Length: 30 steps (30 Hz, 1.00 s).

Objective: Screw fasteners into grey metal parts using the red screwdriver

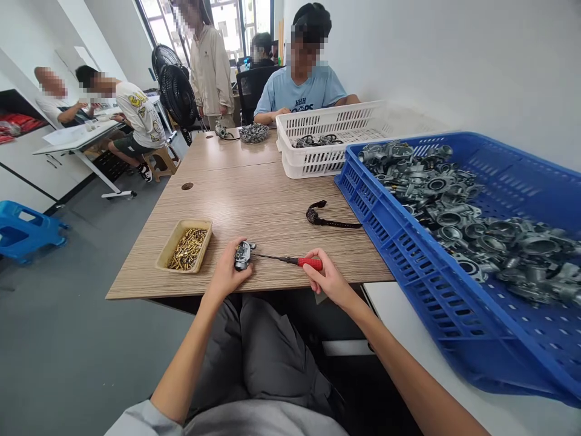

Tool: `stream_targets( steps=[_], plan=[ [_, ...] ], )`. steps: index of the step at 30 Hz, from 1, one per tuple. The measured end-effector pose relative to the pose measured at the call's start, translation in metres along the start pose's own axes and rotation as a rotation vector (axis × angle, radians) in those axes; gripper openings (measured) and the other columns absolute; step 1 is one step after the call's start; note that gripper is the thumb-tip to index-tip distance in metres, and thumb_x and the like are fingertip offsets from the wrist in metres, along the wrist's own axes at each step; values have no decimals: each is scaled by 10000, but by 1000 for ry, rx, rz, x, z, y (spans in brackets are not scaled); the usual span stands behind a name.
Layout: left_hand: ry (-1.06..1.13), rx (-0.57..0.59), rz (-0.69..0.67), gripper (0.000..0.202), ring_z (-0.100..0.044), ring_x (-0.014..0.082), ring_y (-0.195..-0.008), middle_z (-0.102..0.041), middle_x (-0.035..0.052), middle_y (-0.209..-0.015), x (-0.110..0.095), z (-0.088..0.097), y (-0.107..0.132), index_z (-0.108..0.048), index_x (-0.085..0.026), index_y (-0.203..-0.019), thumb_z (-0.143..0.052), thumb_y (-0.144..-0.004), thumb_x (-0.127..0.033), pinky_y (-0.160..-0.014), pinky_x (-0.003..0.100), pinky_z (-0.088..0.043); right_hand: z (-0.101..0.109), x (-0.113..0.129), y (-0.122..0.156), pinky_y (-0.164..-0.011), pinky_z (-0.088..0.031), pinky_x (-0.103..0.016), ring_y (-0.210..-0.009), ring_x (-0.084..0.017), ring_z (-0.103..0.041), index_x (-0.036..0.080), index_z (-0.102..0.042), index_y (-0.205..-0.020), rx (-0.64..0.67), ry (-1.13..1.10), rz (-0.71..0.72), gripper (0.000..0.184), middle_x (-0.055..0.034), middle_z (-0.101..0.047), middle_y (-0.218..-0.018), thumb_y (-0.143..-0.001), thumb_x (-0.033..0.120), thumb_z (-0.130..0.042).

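Observation:
My left hand point(227, 270) is closed around a small metal carburetor body point(243, 255) near the front edge of the table. In my right hand point(327, 277) is a screwdriver point(310, 263) with a red handle and a dark shaft. The shaft points left, and its tip is at the carburetor's right side; whether it sits in a screw I cannot tell. Left of my left hand stands a beige tray point(205, 253) holding many small brass-coloured parts point(187, 248). A black wristwatch point(313, 215) lies on the table beyond my right hand.
A blue crate point(408, 266) of metal carburetor bodies point(454, 200) stands at the right. Behind it is a white crate point(313, 162) with a few parts. A person in a light blue shirt point(297, 91) sits across the wooden table point(245, 181). A bag of metal parts point(254, 132) lies at the far end.

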<state>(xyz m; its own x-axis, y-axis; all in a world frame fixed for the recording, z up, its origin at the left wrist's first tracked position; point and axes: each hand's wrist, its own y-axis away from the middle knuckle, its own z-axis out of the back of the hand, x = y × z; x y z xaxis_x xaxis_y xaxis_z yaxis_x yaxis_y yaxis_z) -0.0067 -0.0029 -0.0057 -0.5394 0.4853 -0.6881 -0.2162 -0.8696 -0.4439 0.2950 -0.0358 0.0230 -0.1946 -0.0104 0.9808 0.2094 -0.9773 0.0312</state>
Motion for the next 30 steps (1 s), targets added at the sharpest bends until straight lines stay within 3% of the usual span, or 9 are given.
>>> stream_targets(
  steps=[15, 19, 25, 30],
  plan=[
    [3, 1, -20, 678, -609, 274, -1257, -628, 120, -1347, -1, 0, -1, -467, -229, -1471, -703, -841, -144, -1127, 444, -465, -6, -1, -3, -437, -355, -251, -387, -132, -437, 271, -429, -807, -104, 116, -71, 414, 86, -454, -422, -971, 642, -513],
    [-1, 2, -20, 668, -611, 277, -1256, -628, 126, -1346, -1, 1, -1, -469, -226, -1469, -704, -847, -153, -1123, 450, -471, -7, 0, -3, -436, -363, -251, -394, -138, -454, 270, -443, -844, -100, 98, -80, 400, 93, -451, -433, -965, 645, -511],
    [8, 2, 2, 677, -610, 267, -1253, -626, 121, -1363, 0, 0, -1, -466, -231, -1478, -704, -849, -160, -1124, 437, -471, -3, 5, 1, -453, -392, -251, -425, -140, -478, 266, -425, -1081, -45, 54, -28, 404, 131, -484, -506, -930, 604, -588],
    [13, 2, 0, 683, -597, 271, -1279, -615, 124, -1389, 2, -1, -1, -463, -234, -1479, -704, -844, -158, -1143, 442, -457, -2, 1, 0, -445, -377, -249, -416, -132, -464, 273, -389, -1018, -47, 44, -31, 397, 133, -484, -514, -927, 609, -581]
  ],
)
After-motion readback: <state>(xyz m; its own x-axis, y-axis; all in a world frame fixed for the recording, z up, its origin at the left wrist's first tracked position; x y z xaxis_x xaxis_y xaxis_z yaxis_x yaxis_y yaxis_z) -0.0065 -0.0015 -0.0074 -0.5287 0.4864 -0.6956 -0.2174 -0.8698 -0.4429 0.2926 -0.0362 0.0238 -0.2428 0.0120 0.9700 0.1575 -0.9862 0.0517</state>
